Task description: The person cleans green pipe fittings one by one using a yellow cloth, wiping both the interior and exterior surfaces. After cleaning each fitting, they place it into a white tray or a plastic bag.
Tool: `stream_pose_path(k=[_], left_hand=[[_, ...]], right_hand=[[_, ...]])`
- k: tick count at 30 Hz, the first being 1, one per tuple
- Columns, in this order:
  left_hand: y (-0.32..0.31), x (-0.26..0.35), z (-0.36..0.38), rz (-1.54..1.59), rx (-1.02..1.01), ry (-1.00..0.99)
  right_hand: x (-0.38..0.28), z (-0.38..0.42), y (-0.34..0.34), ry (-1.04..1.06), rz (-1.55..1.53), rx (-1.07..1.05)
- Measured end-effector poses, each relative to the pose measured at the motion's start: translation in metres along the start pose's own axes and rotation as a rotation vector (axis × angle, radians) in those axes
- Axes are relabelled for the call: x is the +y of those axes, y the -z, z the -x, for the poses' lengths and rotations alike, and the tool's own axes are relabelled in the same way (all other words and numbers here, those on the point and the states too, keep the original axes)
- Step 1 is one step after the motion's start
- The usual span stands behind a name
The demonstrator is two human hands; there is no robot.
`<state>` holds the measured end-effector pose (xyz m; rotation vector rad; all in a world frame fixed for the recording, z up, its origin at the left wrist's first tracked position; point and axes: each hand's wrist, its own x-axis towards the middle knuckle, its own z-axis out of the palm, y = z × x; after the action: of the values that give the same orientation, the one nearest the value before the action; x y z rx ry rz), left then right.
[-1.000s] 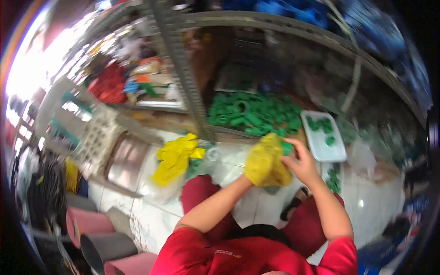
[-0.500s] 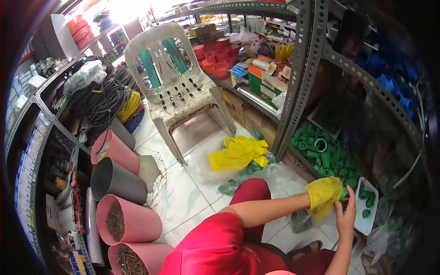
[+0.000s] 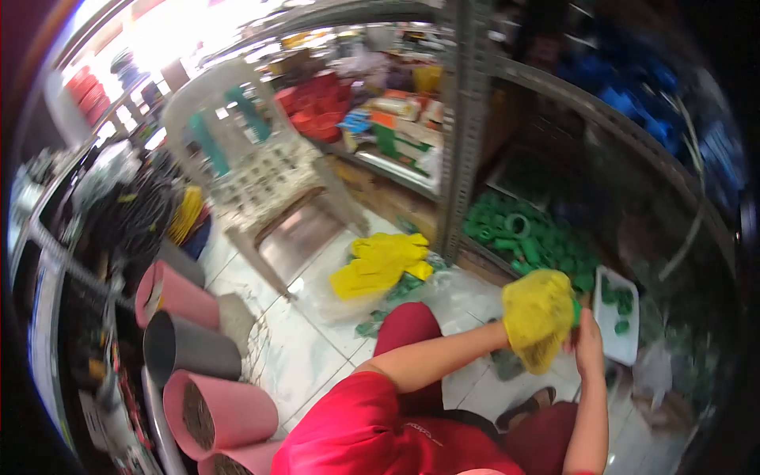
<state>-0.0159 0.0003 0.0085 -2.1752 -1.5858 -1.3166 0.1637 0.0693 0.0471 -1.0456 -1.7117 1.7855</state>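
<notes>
A yellow net-like cloth covers my left hand from the wrist on, so its fingers are hidden. The cloth bunches around that hand and hangs below it. At the cloth's right edge, a small green pipe fitting shows between my two hands. My right hand has its fingers closed around the fitting, against the cloth. Just right of this hand is a white tray with several green fittings in it. Behind my hands, a heap of green pipe fittings lies on the low shelf.
A metal shelf post rises in front of me. Bright yellow cloth lies on clear plastic on the tiled floor. A worn plastic chair stands ahead. Left are pink bins and a grey bin.
My view has swung right and blurred slightly. The cloth-covered left hand has turned around the fitting, and my right fingers have folded in closer to it.
</notes>
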Motion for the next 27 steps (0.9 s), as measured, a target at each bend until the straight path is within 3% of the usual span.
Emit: stream_pose_path(k=[1, 2, 3, 4, 5, 7, 9, 10, 11, 12, 13, 15, 17, 18, 19, 20, 21, 22, 23, 24, 25, 27], left_hand=[[-0.007, -0.002, 0.002, 0.012, -0.010, -0.032], [-0.011, -0.001, 0.000, 0.022, -0.022, -0.069], [-0.007, -0.002, -0.005, 0.031, 0.012, -0.026], [-0.003, -0.002, -0.007, 0.040, 0.042, 0.021], [-0.006, -0.004, -0.002, 0.141, 0.024, 0.036], [-0.002, -0.001, -0.002, 0.276, -0.019, 0.033], [0.020, 0.016, -0.017, 0.071, -0.136, -0.093], [0.017, 0.019, -0.020, 0.087, -0.146, -0.100], [0.015, 0.022, -0.019, 0.266, -0.147, 0.062], [0.012, 0.025, -0.017, 0.441, -0.150, 0.228], [0.004, 0.020, -0.005, 0.805, -0.247, 0.475], [-0.006, 0.015, 0.000, 0.791, -0.247, 0.508], [-0.004, 0.016, -0.008, 0.779, -0.249, 0.538], [0.000, 0.019, -0.015, 0.573, -0.192, 0.476], [0.002, 0.021, -0.016, 0.370, -0.135, 0.416], [0.001, 0.015, -0.007, 0.379, -0.143, 0.419], [0.005, 0.013, -0.004, 0.251, -0.253, 0.264], [0.009, 0.013, -0.004, 0.120, -0.358, 0.108], [0.011, 0.018, -0.004, 0.173, -0.502, 0.233], [0.005, 0.012, 0.002, 0.174, -0.505, 0.233], [-0.005, 0.003, 0.009, 0.280, -0.447, 0.329], [-0.008, 0.006, 0.010, 0.391, -0.391, 0.421]], right_hand=[[-0.006, 0.004, -0.007, 0.186, 0.251, 0.102], [-0.013, 0.003, -0.016, 0.422, 0.299, 0.127], [-0.021, 0.008, -0.014, 0.448, 0.546, 0.124], [-0.023, 0.008, -0.019, 0.532, 0.528, 0.147], [-0.033, 0.014, -0.021, 0.408, 0.511, 0.131], [-0.025, 0.015, -0.019, 0.292, 0.087, 0.046], [-0.028, 0.017, -0.014, 0.198, -0.067, 0.034], [-0.025, 0.015, -0.011, 0.038, -0.307, -0.015], [-0.022, 0.014, -0.008, -0.122, -0.548, -0.070], [-0.022, 0.013, -0.006, -0.127, -0.556, -0.060], [-0.023, 0.012, -0.003, -0.177, -0.564, -0.108], [-0.024, 0.012, -0.001, -0.228, -0.572, -0.152], [-0.025, 0.013, -0.005, -0.028, -0.139, -0.033], [-0.021, 0.011, -0.008, -0.035, -0.141, -0.023], [-0.015, 0.010, -0.011, 0.202, -0.031, 0.002], [-0.011, 0.010, -0.012, 0.441, 0.083, 0.025], [-0.014, 0.012, -0.004, 0.415, 0.296, 0.000], [-0.017, 0.012, -0.003, 0.410, 0.296, 0.002], [-0.019, 0.011, -0.005, 0.561, 0.416, 0.052], [-0.021, 0.011, -0.007, 0.716, 0.537, 0.104], [-0.021, 0.012, -0.008, 0.712, 0.535, 0.107], [-0.021, 0.015, -0.009, 0.422, 0.222, 0.112]])
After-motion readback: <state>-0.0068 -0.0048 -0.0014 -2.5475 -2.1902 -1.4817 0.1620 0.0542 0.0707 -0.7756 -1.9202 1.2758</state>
